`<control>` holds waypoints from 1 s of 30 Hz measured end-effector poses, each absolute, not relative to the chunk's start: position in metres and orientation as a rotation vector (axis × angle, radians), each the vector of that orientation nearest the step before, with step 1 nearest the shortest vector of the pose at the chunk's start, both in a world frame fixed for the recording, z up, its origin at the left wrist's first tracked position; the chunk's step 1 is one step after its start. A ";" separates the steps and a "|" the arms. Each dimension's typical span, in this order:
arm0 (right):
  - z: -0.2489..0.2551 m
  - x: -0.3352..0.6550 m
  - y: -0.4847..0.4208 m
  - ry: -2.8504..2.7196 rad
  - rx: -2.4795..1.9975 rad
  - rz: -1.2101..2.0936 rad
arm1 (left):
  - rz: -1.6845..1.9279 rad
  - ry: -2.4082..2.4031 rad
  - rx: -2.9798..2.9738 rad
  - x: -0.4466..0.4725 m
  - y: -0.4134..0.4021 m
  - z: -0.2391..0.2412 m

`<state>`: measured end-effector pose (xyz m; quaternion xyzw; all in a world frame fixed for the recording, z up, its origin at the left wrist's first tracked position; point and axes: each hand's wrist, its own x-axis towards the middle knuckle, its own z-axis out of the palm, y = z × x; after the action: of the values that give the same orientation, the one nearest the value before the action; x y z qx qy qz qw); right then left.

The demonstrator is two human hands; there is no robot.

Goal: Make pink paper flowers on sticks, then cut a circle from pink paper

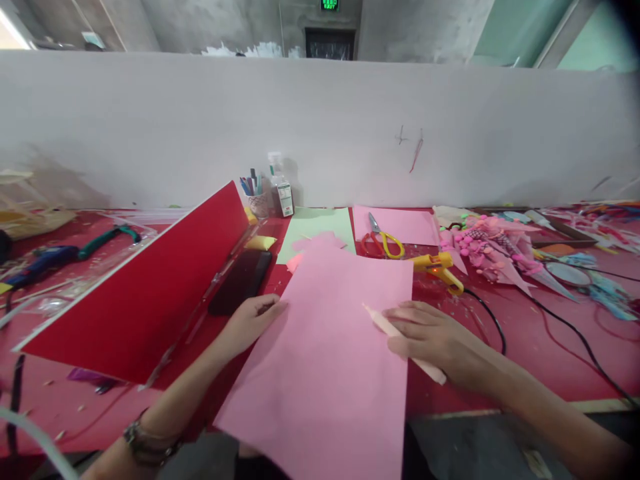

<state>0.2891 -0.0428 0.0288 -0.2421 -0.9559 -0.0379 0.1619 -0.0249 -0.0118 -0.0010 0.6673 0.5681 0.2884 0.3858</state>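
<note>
A large pink paper sheet [330,347] lies on the red table [540,353] in front of me, its near end hanging past the table edge. My left hand [253,320] rests at the sheet's left edge, fingers curled lightly against it. My right hand [433,337] lies on the sheet's right edge with fingers closed around a pale pink stick [400,337] whose tip points toward the sheet's middle.
A red board [150,287] leans at the left beside a black phone [240,280]. Yellow-handled scissors [383,240] lie on another pink sheet, a yellow glue gun [440,267] with black cable beside them. Paper flower cones [490,253] clutter the right. A pen cup [257,197] stands by the wall.
</note>
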 end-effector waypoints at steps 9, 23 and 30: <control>0.037 0.270 -0.028 -2.515 -0.784 0.636 | 0.530 1.580 2.196 -0.009 0.012 -0.020; -0.020 0.198 -0.001 -1.712 -0.737 1.875 | 0.258 1.596 2.415 -0.026 0.021 -0.018; -0.018 0.193 0.001 -1.761 -0.756 1.921 | 0.225 1.576 2.419 -0.025 0.021 -0.016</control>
<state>0.1931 0.0014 -0.0179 -0.2722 -0.6343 0.6918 0.2124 -0.0247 0.0205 -0.0161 0.8290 0.5402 0.0771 0.1226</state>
